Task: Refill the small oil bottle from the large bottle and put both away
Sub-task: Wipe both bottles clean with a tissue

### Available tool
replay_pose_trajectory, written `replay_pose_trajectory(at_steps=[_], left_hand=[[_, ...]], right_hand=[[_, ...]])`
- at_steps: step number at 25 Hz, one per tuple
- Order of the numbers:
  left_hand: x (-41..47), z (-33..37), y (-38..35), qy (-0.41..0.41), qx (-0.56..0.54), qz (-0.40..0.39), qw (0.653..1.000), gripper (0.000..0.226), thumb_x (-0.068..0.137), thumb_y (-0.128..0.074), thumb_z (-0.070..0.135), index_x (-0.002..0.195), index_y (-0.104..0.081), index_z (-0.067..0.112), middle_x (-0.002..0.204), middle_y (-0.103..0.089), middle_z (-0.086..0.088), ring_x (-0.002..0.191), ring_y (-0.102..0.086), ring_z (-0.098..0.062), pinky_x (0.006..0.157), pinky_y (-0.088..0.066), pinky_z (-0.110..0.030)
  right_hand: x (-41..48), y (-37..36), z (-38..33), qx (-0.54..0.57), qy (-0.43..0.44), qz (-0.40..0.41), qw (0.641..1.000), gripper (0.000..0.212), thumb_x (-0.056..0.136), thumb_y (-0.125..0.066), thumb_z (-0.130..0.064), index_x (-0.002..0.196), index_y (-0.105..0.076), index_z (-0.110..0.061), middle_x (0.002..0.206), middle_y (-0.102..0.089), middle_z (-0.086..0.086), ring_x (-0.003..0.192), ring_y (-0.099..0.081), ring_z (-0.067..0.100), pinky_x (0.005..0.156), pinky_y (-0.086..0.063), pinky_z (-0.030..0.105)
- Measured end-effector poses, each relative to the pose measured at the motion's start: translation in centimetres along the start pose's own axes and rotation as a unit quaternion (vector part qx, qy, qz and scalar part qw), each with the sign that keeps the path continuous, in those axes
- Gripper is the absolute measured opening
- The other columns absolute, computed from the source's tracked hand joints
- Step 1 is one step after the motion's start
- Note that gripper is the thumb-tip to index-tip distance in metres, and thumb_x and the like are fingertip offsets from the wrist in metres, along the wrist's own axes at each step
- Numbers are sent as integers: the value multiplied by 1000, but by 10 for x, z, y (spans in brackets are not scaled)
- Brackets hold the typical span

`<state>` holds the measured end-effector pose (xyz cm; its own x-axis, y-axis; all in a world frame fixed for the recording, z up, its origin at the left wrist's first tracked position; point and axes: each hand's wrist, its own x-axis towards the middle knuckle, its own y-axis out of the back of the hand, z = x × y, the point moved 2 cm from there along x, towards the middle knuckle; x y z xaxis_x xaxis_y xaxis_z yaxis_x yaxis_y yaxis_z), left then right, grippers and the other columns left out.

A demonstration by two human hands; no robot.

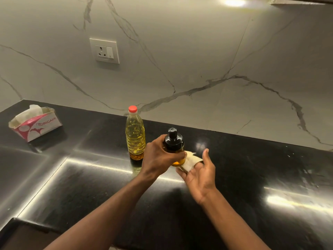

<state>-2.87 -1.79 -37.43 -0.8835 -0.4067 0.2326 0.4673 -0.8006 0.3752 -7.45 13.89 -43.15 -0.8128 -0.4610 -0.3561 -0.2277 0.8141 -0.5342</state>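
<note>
1. Left hand (160, 157): fingers and thumb curled round the body of the small oil bottle (173, 142), gripping it upright, just below its black cap.
2. Right hand (200, 175): palm up, fingers straight and slightly spread, thumb raised. A folded piece of tissue (189, 162) lies across the fingers; they are not curled round it.
3. The tissue touches the lower right side and base of the small oil bottle.
4. Small oil bottle: over the middle of the black countertop (252, 177), cap on. Amber-yellow oil shows at the bottom, the rest is hidden by the left hand. Cannot tell whether the base touches the counter.
5. Large bottle (135, 138): clear plastic, upright on the countertop just left of and behind the left hand. Red cap (132, 109) is on, and yellow oil reaches nearly to the neck.
6. Tissue box (35, 124): far left on the counter, open at the top, white tissue sticking out.
7. Wall socket (104, 50) on the marble backsplash, above and to the left of the bottles.
</note>
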Motion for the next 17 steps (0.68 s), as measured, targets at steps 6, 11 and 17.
replay_pose_trajectory(at_steps=[6,11,17], left_hand=[[-3,3,-5,-15,15,-28,999,64,68,-92,46,123,-69,24,108,-75,10,100,-72,-5,89,-63,-33],[-10,3,-8,-26,39,-37,998,63,69,-91,44,124,-68,25,106,-76,9,98,-72,-6,87,-62,-35],[-7,1,-10,-51,77,-41,995,63,71,-91,44,126,-67,26,104,-76,9,95,-72,-4,85,-61,-35]], right_hand=[[41,-17,-9,-141,-43,-28,989,82,88,-25,-89,105,-83,-34,121,-77,7,115,-73,22,97,-58,48],[53,-1,-3,-56,-139,-87,985,82,90,-44,-83,128,-73,-17,138,-65,24,128,-62,46,108,-46,68],[42,12,-1,-98,-210,-103,967,91,96,-41,-78,118,-74,3,108,-70,32,90,-74,40,83,-64,51]])
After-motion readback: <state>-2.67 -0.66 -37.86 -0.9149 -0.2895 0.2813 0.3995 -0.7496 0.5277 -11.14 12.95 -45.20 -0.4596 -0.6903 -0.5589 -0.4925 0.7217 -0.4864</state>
